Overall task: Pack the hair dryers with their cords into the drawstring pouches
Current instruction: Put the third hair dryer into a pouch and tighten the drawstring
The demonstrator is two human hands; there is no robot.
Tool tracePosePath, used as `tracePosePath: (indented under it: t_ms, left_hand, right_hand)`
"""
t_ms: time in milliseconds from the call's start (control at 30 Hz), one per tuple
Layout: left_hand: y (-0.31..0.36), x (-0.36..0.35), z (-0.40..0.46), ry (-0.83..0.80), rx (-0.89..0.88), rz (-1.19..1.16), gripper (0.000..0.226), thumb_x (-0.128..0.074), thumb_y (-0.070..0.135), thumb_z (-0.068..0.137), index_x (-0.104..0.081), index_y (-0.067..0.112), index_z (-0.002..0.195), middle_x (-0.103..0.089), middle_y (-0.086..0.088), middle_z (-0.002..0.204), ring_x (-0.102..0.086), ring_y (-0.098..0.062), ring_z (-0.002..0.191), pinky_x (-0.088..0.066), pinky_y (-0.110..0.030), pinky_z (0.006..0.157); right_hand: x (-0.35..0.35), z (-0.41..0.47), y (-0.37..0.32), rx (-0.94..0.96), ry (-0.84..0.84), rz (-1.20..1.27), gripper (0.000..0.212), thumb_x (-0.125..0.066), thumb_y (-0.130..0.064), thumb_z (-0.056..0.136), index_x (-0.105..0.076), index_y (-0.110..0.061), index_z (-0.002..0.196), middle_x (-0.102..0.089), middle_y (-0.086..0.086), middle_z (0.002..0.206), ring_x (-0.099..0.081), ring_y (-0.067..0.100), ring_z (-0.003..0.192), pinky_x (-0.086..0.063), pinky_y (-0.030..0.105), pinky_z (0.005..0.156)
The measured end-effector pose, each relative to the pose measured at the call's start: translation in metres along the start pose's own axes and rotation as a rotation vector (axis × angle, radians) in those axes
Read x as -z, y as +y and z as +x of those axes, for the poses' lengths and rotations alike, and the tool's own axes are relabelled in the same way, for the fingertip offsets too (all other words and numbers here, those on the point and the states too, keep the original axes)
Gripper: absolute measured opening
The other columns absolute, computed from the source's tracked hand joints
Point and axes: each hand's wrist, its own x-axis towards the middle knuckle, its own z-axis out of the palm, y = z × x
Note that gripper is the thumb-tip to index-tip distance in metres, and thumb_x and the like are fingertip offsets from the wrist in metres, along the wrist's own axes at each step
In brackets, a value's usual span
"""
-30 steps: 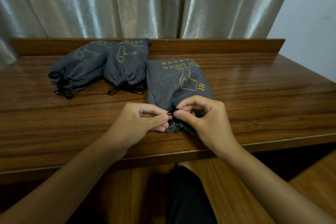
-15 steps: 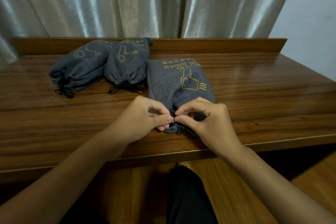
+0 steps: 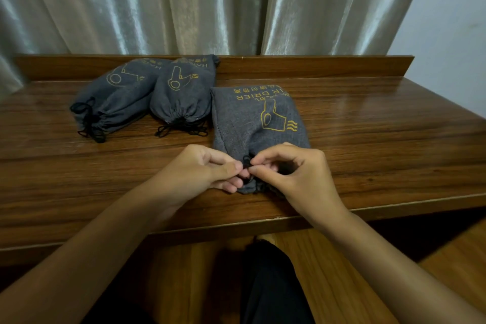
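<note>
Three grey drawstring pouches w/ gold dryer print on wooden table [image 3: 368, 144]: left pouch [image 3: 115, 102] and middle pouch [image 3: 184, 95] cinched, touching, near back ledge; near pouch [image 3: 252, 123] just beside middle one, mouth toward front edge. Left hand [image 3: 207, 168] and right hand [image 3: 294, 171] pinching black cord [image 3: 246, 159] at near pouch mouth, fingertips almost meeting. Pale curtain [image 3: 184, 2] behind.

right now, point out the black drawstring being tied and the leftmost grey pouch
black drawstring [image 3: 247, 159], head view, loop between the fingertips
leftmost grey fabric pouch [image 3: 118, 97], head view, middle of its body
</note>
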Motion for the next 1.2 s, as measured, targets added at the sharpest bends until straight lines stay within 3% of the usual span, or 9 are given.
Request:
tracePosePath:
  t_ms: [233,400,533,633,800,933,1200]
  left_hand:
    - [0.006,-0.002,0.002,0.01,-0.034,0.135,0.011,-0.063,-0.001,0.088,-0.07,-0.01,0.091,-0.07,-0.012,0.07,-0.065,-0.009,0.058,-0.055,-0.014,0.06]
    - [0.005,-0.003,0.003,0.054,0.035,0.031,0.014,-0.073,0.008,0.079,-0.074,-0.003,0.087,-0.074,-0.015,0.076,-0.069,-0.01,0.062,-0.056,-0.015,0.059]
    - [0.003,0.0,0.003,0.049,0.076,-0.022,0.02,-0.08,0.02,0.061,-0.077,0.007,0.076,-0.076,-0.011,0.08,-0.069,-0.009,0.066,-0.055,-0.016,0.058]
    - [0.003,0.001,0.006,0.019,0.074,0.034,0.016,-0.082,0.018,0.063,-0.077,0.009,0.074,-0.075,-0.009,0.077,-0.067,-0.007,0.062,-0.053,-0.014,0.055]
    - [0.007,-0.003,0.01,0.058,-0.042,0.199,0.008,-0.082,0.014,0.072,-0.076,0.01,0.075,-0.071,-0.005,0.063,-0.06,-0.004,0.054,-0.05,-0.014,0.049]
    - [0.004,-0.007,0.009,0.109,-0.211,0.389,0.005,-0.082,0.017,0.074,-0.077,0.018,0.074,-0.06,0.01,0.046,-0.045,0.003,0.039,-0.034,-0.008,0.042]
    - [-0.006,-0.009,0.012,0.153,-0.267,0.348,0.009,-0.085,0.013,0.071,-0.076,0.014,0.067,-0.058,0.002,0.065,-0.044,-0.004,0.041,-0.032,-0.015,0.042]
  right_hand:
    - [0.003,0.005,-0.001,-0.028,-0.079,0.029,0.012,-0.084,-0.014,0.074,-0.078,-0.019,0.083,-0.072,-0.004,0.075,-0.062,0.013,0.068,-0.047,0.019,0.069]
    - [0.001,0.005,0.001,0.015,-0.04,-0.025,0.013,-0.083,-0.01,0.075,-0.076,-0.02,0.081,-0.067,-0.01,0.07,-0.059,0.01,0.066,-0.048,0.021,0.068]
    - [0.002,0.001,0.003,-0.046,-0.022,0.073,0.012,-0.083,-0.01,0.076,-0.077,-0.018,0.082,-0.071,-0.007,0.073,-0.06,0.006,0.066,-0.046,0.017,0.068]
    - [0.001,0.001,0.003,-0.103,-0.027,0.172,0.012,-0.083,-0.005,0.075,-0.077,-0.014,0.081,-0.073,-0.002,0.074,-0.06,0.002,0.066,-0.046,0.014,0.067]
    - [0.003,0.001,0.005,-0.127,-0.014,0.216,0.012,-0.083,-0.004,0.074,-0.076,-0.012,0.081,-0.075,0.003,0.076,-0.061,0.003,0.067,-0.047,0.014,0.068]
    - [0.003,0.001,0.007,-0.131,0.0,0.208,0.014,-0.083,-0.005,0.074,-0.076,-0.014,0.081,-0.075,0.003,0.078,-0.064,0.004,0.069,-0.048,0.015,0.069]
    - [0.001,0.002,0.006,-0.156,0.006,0.217,0.016,-0.083,-0.005,0.073,-0.076,-0.018,0.079,-0.076,0.002,0.077,-0.065,0.005,0.069,-0.048,0.014,0.067]
